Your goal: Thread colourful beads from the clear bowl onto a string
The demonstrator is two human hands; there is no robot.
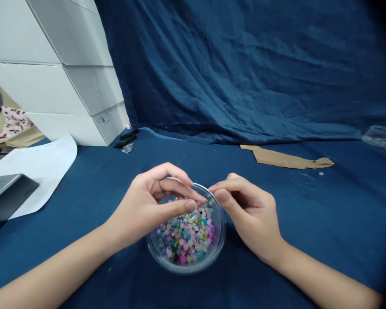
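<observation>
At the left, the left hand (151,206) is curling over a clear glass bowl (186,269) of colored beads (185,236), fingers drawn in, though whether they are pinching anything I cannot tell. The right hand (249,214) is reaching to the bowl's edge, equally unclear. The bowl is sitting on a blue-covered table (309,223); pressing on its edge could tip it, spilling beads.

I'm seeing soft, even light on my feed, bright overall, seemingly from overhead, faint shadows beside the left hand (144,206) and right hand (251,219), thin glare along the glass bowl (220,223), beads (186,236) slightly soft, lens bowing at the edges, right corners fading to black, folds of the blue backdrop (244,64) sharp enough
</observation>
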